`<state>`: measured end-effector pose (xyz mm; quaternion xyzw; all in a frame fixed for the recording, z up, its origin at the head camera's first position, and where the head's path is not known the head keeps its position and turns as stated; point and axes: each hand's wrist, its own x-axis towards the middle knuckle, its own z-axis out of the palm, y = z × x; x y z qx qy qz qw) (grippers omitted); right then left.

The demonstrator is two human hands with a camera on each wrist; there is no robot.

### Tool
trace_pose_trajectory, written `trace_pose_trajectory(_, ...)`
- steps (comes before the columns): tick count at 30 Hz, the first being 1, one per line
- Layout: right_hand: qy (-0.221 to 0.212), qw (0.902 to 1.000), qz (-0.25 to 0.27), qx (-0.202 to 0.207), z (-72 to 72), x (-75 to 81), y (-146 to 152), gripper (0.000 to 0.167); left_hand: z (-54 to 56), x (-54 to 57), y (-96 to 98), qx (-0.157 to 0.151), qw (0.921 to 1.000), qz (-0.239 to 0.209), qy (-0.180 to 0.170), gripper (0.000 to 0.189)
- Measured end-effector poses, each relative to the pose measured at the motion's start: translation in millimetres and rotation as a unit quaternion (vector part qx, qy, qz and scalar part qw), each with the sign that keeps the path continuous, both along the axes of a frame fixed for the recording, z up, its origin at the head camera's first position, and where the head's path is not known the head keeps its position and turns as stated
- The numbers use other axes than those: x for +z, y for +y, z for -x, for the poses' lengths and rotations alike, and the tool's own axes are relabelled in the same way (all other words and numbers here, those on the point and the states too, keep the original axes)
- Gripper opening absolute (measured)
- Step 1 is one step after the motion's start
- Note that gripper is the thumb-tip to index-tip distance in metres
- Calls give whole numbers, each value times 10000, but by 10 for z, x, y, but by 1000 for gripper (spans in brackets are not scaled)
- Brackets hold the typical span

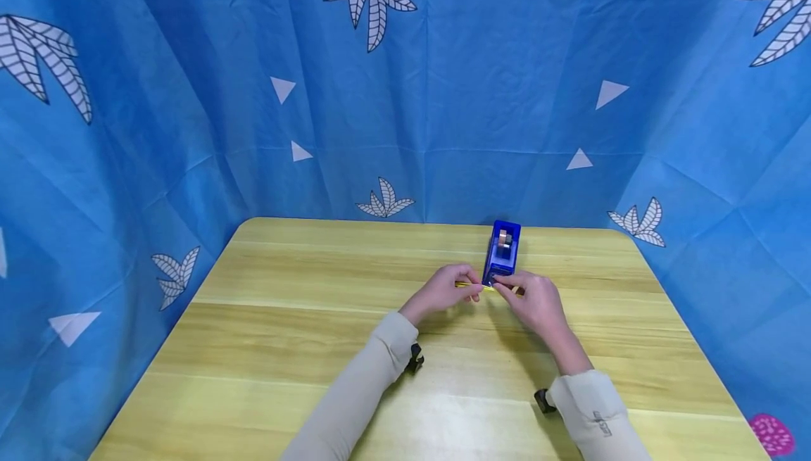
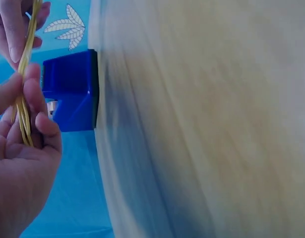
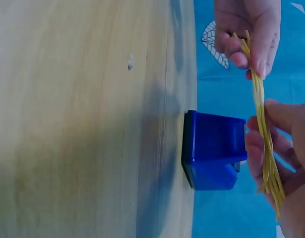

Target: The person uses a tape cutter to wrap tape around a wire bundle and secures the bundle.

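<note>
A bundle of thin yellow strands spans the gap between the two hands, its ends fanning out loosely. Something clear and shiny, possibly tape, lies along its middle. My left hand pinches one end between thumb and fingers. The other end is pinched by my right hand, with strands running down across the palm in the right wrist view. Just beyond the fingertips stands a blue tape dispenser, upright on the table. In the head view the hands hide most of the bundle.
The wood-grain table ends at a back edge close behind the dispenser. A blue curtain with leaf prints hangs around the back and sides. A small dark-and-white speck shows on the tabletop.
</note>
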<state>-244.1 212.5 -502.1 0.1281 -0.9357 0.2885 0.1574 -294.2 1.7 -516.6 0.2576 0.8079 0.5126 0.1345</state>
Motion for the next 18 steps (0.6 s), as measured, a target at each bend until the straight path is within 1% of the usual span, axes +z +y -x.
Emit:
trace_pose_trajectory(4,363,9990,-21,267,-35,10,-44,21,-41,32,-67,90,9998,-174,93,9)
trace_pose_trajectory(7,540,9979,-40,354,-59,30,-76,21,-66,45,-100,141,9994,-272,142,11)
trace_pose_trajectory(13,589,9975,-119,384,-96,51,-113,23,-92,29,-123,229,9988,-424,132,13)
trace_pose_trajectory(18,593,9974,-170,371,-106,50,-120,22,-107,21,-117,226,9979,-598,56,12)
